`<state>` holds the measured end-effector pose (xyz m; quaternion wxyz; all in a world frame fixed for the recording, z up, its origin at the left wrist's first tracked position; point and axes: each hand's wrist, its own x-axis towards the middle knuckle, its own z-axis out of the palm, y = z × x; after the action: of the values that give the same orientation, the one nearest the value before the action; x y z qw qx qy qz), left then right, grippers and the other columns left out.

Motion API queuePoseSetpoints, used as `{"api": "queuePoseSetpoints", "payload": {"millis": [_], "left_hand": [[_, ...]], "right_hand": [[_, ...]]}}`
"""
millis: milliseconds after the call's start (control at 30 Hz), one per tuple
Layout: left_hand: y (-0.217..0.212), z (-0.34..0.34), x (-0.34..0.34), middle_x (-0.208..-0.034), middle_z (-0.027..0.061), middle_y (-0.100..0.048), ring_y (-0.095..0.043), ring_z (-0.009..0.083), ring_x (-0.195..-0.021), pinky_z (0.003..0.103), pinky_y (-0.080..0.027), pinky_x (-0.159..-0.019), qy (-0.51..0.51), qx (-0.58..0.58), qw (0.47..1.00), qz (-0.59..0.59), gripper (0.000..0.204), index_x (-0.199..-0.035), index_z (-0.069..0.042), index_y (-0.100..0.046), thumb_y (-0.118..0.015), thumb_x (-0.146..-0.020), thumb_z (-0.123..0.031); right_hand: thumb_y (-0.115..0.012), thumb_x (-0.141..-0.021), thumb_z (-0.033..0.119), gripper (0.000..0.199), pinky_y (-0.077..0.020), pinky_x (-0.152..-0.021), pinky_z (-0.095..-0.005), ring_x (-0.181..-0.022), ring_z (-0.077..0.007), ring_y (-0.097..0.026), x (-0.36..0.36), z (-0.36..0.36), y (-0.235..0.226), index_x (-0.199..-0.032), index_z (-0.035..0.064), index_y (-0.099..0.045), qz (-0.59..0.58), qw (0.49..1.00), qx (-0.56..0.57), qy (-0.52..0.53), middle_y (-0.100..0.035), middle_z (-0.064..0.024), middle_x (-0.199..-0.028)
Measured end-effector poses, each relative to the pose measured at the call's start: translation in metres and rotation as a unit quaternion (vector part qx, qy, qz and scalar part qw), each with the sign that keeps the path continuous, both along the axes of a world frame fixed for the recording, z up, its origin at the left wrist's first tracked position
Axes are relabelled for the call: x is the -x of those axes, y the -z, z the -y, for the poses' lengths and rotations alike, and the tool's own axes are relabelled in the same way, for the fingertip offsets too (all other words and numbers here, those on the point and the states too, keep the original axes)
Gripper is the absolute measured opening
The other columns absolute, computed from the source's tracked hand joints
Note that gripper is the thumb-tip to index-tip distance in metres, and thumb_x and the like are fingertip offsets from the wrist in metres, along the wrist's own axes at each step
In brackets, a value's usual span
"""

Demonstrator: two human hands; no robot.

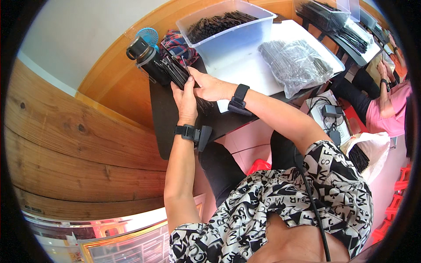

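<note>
A bundle of thin black sticks (174,72) is gathered between my two hands near the far left part of the dark table. My left hand (185,100) is closed around the bundle from the left, thumb along it. My right hand (210,86) meets it from the right, its fingers at the bundle, partly hidden. One thin stick stands up apart near the right fingertips. The bundle's lower ends (205,105) show below my hands. Just beyond stands a black bottle (151,65) with a metal-coloured top.
A translucent bin (237,41) full of dark sticks stands on the white board (219,61). Right of it lies a clear plastic bag (296,63) of similar sticks. A blue fan (148,37) and plaid cloth (180,47) sit at the back. A co-worker in pink (388,111) sits at right.
</note>
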<state>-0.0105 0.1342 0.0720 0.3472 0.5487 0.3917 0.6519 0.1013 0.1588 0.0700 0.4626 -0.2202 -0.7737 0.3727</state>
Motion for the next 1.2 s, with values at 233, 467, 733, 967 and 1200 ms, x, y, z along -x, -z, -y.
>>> {"api": "queuePoseSetpoints", "payload": {"millis": [233, 467, 733, 967, 1200], "left_hand": [[0.007, -0.013, -0.005, -0.102, 0.0181, -0.054, -0.053, 0.0238, -0.092, 0.032, -0.041, -0.082, -0.149, 0.029, 0.987, 0.046, 0.053, -0.110, 0.011, -0.040, -0.060, -0.082, -0.028], [-0.007, -0.002, -0.008, -0.106, 0.0143, -0.054, -0.052, 0.0197, -0.095, 0.031, -0.040, -0.085, -0.102, -0.076, 0.984, -0.124, 0.050, -0.113, 0.007, -0.042, -0.061, -0.082, -0.027], [-0.001, -0.003, -0.018, -0.090, 0.0039, -0.054, -0.053, 0.0122, -0.080, 0.026, -0.045, -0.072, -0.037, 0.015, 0.991, 0.127, 0.042, -0.102, 0.000, -0.047, -0.073, -0.072, -0.012], [0.003, -0.015, 0.002, -0.075, 0.0108, -0.061, -0.059, 0.0173, -0.064, 0.030, -0.049, -0.062, -0.060, 0.088, 0.968, 0.229, 0.018, -0.085, 0.005, -0.056, -0.067, -0.070, 0.004], [-0.002, -0.022, 0.034, -0.079, 0.0110, -0.061, -0.060, 0.0232, -0.073, 0.033, -0.050, -0.071, 0.108, 0.154, 0.926, 0.328, 0.009, -0.077, 0.003, -0.060, -0.057, -0.070, 0.000]], "right_hand": [[-0.051, -0.081, 0.001, 0.052, -0.0396, -0.089, -0.0326, -0.107, -0.0290, -0.050, 0.006, 0.010, 0.000, -0.129, 0.0018, -0.030, 0.027, 0.997, 0.068, 0.014, -0.052, -0.0212, -0.114], [-0.049, -0.080, -0.001, 0.057, -0.0388, -0.091, -0.0334, -0.109, -0.0282, -0.049, 0.000, 0.000, 0.001, -0.132, 0.0024, -0.026, -0.020, 0.998, -0.018, 0.049, -0.051, -0.0213, -0.115], [-0.050, -0.078, -0.001, 0.049, -0.0400, -0.088, -0.0327, -0.106, -0.0295, -0.051, 0.013, 0.000, 0.018, -0.125, -0.0028, -0.037, -0.058, 0.997, 0.055, -0.013, -0.052, -0.0246, -0.113], [-0.044, -0.067, -0.007, 0.057, -0.0351, -0.093, -0.0299, -0.111, -0.0277, -0.046, 0.003, 0.039, -0.015, -0.123, -0.0042, -0.042, -0.060, 0.968, 0.238, -0.061, -0.051, -0.0205, -0.117], [-0.045, -0.072, -0.008, 0.040, -0.0419, -0.079, -0.0221, -0.101, -0.0126, -0.051, -0.012, 0.044, -0.024, -0.112, -0.0060, -0.054, -0.177, 0.952, 0.235, -0.088, -0.047, -0.0072, -0.126]]}}
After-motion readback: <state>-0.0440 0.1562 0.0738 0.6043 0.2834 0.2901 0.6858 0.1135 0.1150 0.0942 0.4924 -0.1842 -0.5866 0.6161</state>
